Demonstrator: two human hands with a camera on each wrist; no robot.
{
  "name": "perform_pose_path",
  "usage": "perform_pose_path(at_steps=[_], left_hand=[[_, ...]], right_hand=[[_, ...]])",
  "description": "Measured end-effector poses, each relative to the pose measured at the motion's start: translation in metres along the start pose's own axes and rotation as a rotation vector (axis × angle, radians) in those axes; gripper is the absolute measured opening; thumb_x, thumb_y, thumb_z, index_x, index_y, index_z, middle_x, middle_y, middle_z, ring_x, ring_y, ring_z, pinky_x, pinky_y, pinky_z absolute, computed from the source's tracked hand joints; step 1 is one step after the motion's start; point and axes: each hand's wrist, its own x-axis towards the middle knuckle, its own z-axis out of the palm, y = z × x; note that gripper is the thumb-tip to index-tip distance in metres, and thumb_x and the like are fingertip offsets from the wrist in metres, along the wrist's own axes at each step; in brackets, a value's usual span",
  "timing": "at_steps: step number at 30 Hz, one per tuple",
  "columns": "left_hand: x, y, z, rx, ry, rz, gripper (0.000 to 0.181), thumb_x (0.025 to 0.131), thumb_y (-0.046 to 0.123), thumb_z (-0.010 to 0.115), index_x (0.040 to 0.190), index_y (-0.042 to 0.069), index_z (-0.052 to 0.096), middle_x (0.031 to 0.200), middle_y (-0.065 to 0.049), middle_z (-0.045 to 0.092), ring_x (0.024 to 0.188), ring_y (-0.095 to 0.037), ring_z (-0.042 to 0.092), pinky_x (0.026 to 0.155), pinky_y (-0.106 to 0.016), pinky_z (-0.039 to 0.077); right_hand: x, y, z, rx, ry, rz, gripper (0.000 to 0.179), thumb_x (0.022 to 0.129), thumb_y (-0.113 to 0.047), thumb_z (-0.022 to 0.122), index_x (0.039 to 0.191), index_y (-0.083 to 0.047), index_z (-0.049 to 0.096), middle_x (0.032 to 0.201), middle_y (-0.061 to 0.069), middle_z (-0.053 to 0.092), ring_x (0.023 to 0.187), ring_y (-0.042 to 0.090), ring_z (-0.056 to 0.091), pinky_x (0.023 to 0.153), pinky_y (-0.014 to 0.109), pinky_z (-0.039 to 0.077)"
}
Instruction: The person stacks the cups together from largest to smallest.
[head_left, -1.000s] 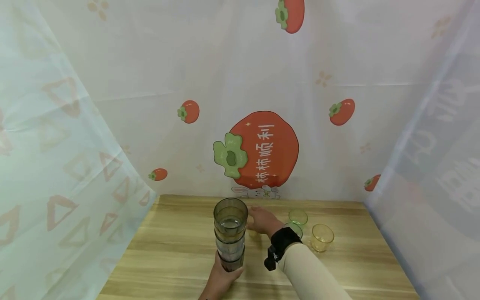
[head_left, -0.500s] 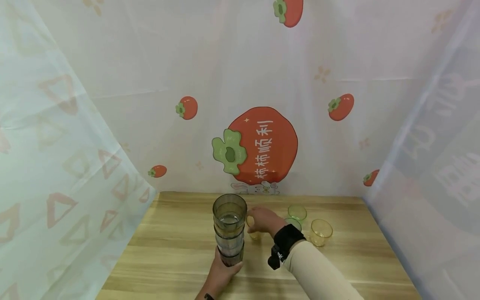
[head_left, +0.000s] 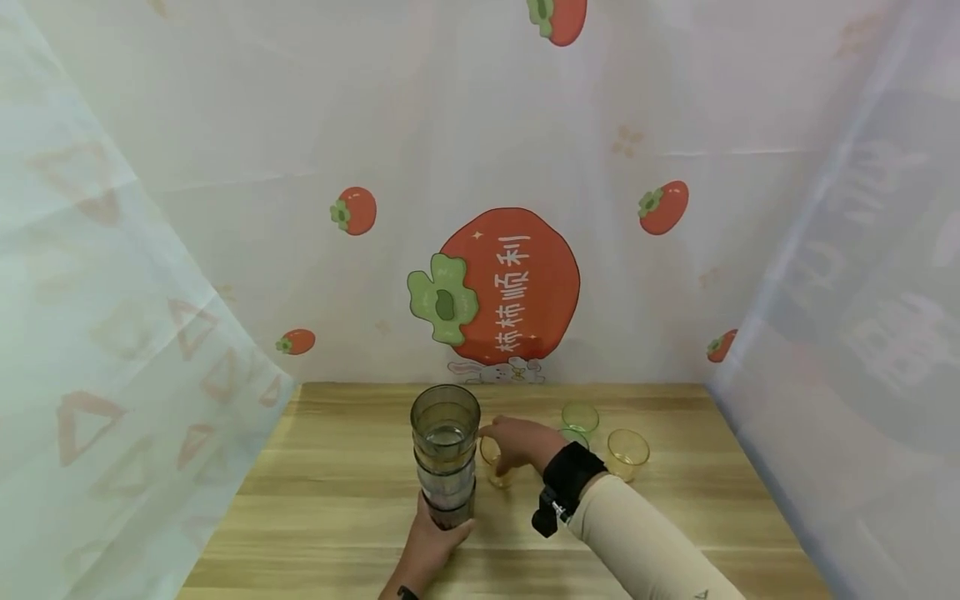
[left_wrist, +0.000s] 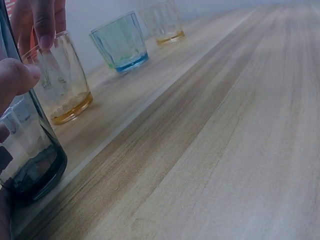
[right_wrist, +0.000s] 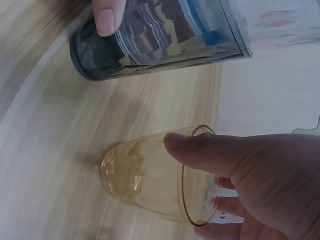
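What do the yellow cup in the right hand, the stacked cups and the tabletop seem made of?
Yellow cup: glass or hard plastic, smooth and glossy; it's see-through with highlights.
Stacked cups: probably the same, glossy; inner shapes show through the walls.
Tabletop: wood or wood-look laminate, low sheen; streaky grain.

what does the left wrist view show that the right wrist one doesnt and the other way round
Left wrist only: a greenish glass and a farther yellow glass.
Right wrist only: a green bit of backdrop print at the edge.
Both: the right hand holding the nearer yellow glass, the left hand gripping a dark glass, the wooden table.
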Motion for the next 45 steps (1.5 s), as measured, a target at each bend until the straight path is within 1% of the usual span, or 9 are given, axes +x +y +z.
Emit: perform_pose_path(at_steps=[5, 9, 13, 18, 26, 34, 39, 43, 45], left_hand=[[0.001, -0.002, -0.002, 0.013, 0.004, 0.013, 0.119, 0.076, 0.034, 0.091, 0.158, 0.004, 0.010, 0.151, -0.032, 0.039, 0.139, -0.049, 0.039, 0.111, -0.065, 0.034], [0.001, -0.003, 0.000, 0.012, 0.022, 0.015, 0.117, 0.075, 0.032, 0.091, 0.157, 0.003, 0.013, 0.150, -0.031, 0.041, 0.138, -0.049, 0.040, 0.110, -0.065, 0.035], [0.000, -0.004, 0.001, 0.014, 0.032, 0.022, 0.115, 0.075, 0.031, 0.091, 0.156, 0.002, 0.014, 0.149, -0.030, 0.042, 0.138, -0.049, 0.041, 0.110, -0.064, 0.036], [0.000, -0.004, 0.002, 0.022, 0.036, 0.021, 0.115, 0.075, 0.032, 0.091, 0.156, 0.002, 0.016, 0.149, -0.030, 0.042, 0.138, -0.048, 0.041, 0.110, -0.064, 0.036], [-0.001, -0.002, 0.002, 0.023, 0.023, 0.019, 0.116, 0.075, 0.034, 0.091, 0.157, 0.004, 0.014, 0.151, -0.029, 0.040, 0.139, -0.048, 0.039, 0.111, -0.064, 0.035], [0.001, -0.002, 0.000, 0.019, 0.020, 0.023, 0.118, 0.075, 0.034, 0.091, 0.158, 0.005, 0.012, 0.152, -0.030, 0.038, 0.140, -0.049, 0.038, 0.111, -0.065, 0.033], [0.001, -0.003, -0.001, 0.014, 0.016, 0.035, 0.116, 0.075, 0.032, 0.091, 0.157, 0.005, 0.013, 0.152, -0.029, 0.039, 0.139, -0.049, 0.039, 0.111, -0.065, 0.034], [0.001, -0.003, -0.001, 0.014, 0.017, 0.048, 0.116, 0.075, 0.030, 0.091, 0.157, 0.005, 0.013, 0.151, -0.029, 0.040, 0.138, -0.048, 0.040, 0.110, -0.065, 0.035], [0.001, -0.004, 0.000, 0.014, 0.020, 0.054, 0.116, 0.075, 0.029, 0.091, 0.157, 0.005, 0.013, 0.150, -0.029, 0.041, 0.138, -0.048, 0.041, 0.110, -0.065, 0.035]], right_hand=[[0.001, 0.002, 0.002, -0.044, 0.007, 0.002, 0.070, 0.083, -0.028, 0.085, 0.146, -0.023, 0.056, 0.133, 0.003, 0.059, 0.112, 0.018, 0.061, 0.091, 0.035, 0.054], [-0.001, 0.004, 0.006, -0.073, 0.005, -0.003, 0.069, 0.084, -0.030, 0.085, 0.147, -0.024, 0.055, 0.131, 0.003, 0.058, 0.108, 0.018, 0.062, 0.088, 0.035, 0.055], [-0.005, 0.004, 0.005, -0.103, 0.009, -0.006, 0.068, 0.084, -0.032, 0.085, 0.145, -0.025, 0.056, 0.131, 0.004, 0.059, 0.107, 0.018, 0.063, 0.089, 0.036, 0.055], [-0.013, 0.002, -0.002, -0.092, 0.009, -0.007, 0.069, 0.083, -0.033, 0.086, 0.144, -0.024, 0.056, 0.132, 0.003, 0.059, 0.109, 0.018, 0.063, 0.090, 0.036, 0.056], [-0.023, -0.003, -0.019, -0.105, 0.003, -0.016, 0.072, 0.082, -0.036, 0.086, 0.146, -0.024, 0.054, 0.138, 0.004, 0.058, 0.119, 0.022, 0.061, 0.095, 0.040, 0.054], [-0.033, -0.011, -0.047, -0.111, 0.001, -0.058, 0.072, 0.084, -0.035, 0.085, 0.147, -0.022, 0.053, 0.147, 0.005, 0.054, 0.131, 0.024, 0.055, 0.102, 0.041, 0.051], [-0.042, -0.017, -0.064, -0.115, 0.002, -0.095, 0.072, 0.085, -0.034, 0.085, 0.148, -0.021, 0.053, 0.147, 0.006, 0.054, 0.132, 0.024, 0.054, 0.103, 0.039, 0.051], [-0.048, -0.020, -0.073, -0.112, -0.007, -0.102, 0.073, 0.085, -0.033, 0.085, 0.149, -0.021, 0.052, 0.146, 0.005, 0.055, 0.133, 0.023, 0.053, 0.104, 0.038, 0.050], [-0.052, -0.022, -0.078, -0.134, -0.003, -0.106, 0.073, 0.084, -0.034, 0.085, 0.148, -0.021, 0.053, 0.145, 0.004, 0.056, 0.131, 0.022, 0.054, 0.103, 0.037, 0.050]])
